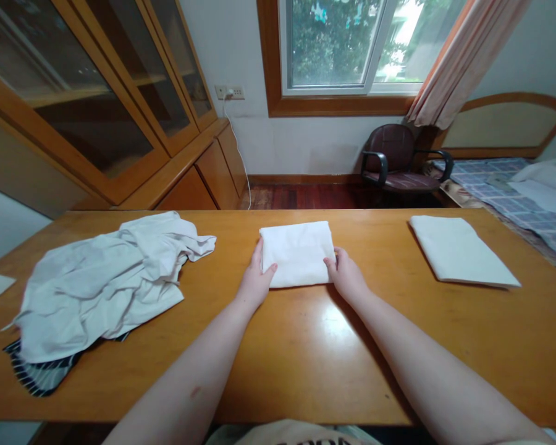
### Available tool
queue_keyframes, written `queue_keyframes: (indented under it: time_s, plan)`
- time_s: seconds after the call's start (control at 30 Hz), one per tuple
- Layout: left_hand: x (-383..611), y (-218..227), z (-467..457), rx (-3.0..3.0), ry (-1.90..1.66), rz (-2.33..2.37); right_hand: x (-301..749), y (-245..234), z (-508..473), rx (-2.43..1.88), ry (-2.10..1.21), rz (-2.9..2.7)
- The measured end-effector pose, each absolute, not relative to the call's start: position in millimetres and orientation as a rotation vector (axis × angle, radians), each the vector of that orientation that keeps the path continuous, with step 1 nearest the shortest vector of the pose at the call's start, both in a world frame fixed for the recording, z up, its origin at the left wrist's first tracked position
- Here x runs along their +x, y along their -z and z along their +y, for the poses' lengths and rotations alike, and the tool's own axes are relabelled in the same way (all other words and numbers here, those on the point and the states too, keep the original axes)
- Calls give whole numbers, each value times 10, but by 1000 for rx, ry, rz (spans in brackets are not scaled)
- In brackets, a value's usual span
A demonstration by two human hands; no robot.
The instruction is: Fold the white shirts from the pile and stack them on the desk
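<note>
A folded white cloth (297, 250) lies in the middle of the wooden table (306, 346). My left hand (254, 281) grips its left edge, thumb on top and fingers along the side. At the cloth's near right corner my right hand (346, 275) pinches the edge with curled fingers. Both forearms reach in from the near side of the table.
A heap of crumpled white cloth (106, 278) lies at the left over a dark striped fabric (41, 374). Another folded white cloth (461, 250) lies at the right. Beyond the table are a wooden glass-door cabinet (120, 99), a dark office chair (398, 157), a bed (514, 185) and a window.
</note>
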State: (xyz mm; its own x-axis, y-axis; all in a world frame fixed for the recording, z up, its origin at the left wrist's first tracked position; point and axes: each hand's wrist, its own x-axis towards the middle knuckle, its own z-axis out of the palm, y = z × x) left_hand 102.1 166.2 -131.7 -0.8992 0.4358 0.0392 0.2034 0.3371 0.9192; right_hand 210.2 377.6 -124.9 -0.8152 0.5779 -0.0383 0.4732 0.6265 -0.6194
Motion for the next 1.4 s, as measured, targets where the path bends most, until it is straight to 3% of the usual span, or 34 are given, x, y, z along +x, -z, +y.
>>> queue_keyframes:
  time_s: [0.3, 0.67, 1.03, 1.17, 1.4]
  plan:
    - [991, 1313, 1644, 544, -1509, 2431, 2168, 1264, 3765, -546, -825, -2776]
    - [1172, 1161, 1704, 646, -562, 2988, 2205, 1195, 3629, -598, -351, -2942]
    - [1160, 854, 1842, 1080, -661, 3087, 2116, 1011, 3642, -278, -518, -2587]
    - [1056, 993, 2196, 1248, -637, 2910, 1757, 994, 3531, -128, -536, -2689]
    - [982, 1311, 2365, 1065, -475, 2986, 1506, 1268, 3579, -349, -453, -2931]
